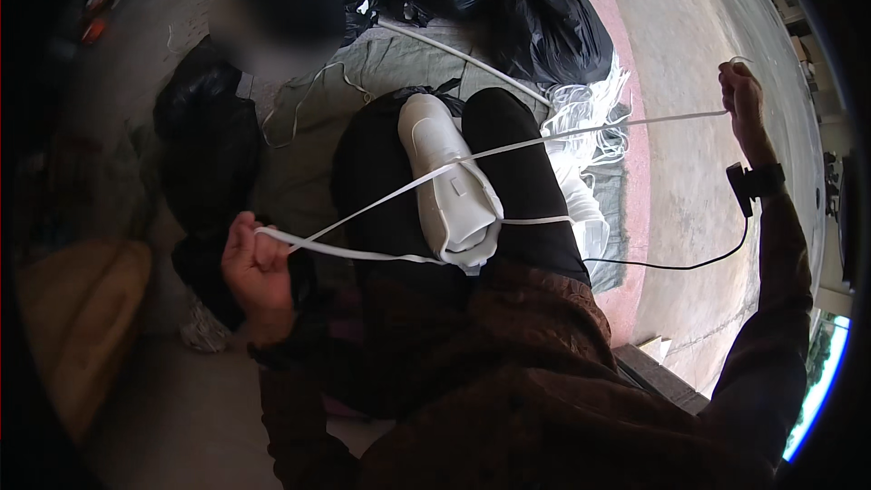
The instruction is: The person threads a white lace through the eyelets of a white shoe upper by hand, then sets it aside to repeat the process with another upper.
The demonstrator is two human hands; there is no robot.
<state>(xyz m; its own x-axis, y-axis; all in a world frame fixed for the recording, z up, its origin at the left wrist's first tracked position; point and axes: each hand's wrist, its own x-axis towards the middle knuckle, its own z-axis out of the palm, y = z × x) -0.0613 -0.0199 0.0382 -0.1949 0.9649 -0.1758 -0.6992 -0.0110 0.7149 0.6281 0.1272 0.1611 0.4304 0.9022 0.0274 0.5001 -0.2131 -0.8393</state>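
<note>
My left hand (257, 263) is curled shut on a flat white lace (626, 123), and my right hand (744, 100) pinches the same lace, a short end poking out above its fingers. The lace runs straight between my two grips, crossing over a white shoe (423, 141) that lies on my legs, right of my left grip and well left of my right one. The shoe's toe points away from me, its opening toward my body; its long axis runs forward, leaning slightly toward my left. Another strand loops from my left fingers to the shoe's heel end.
</note>
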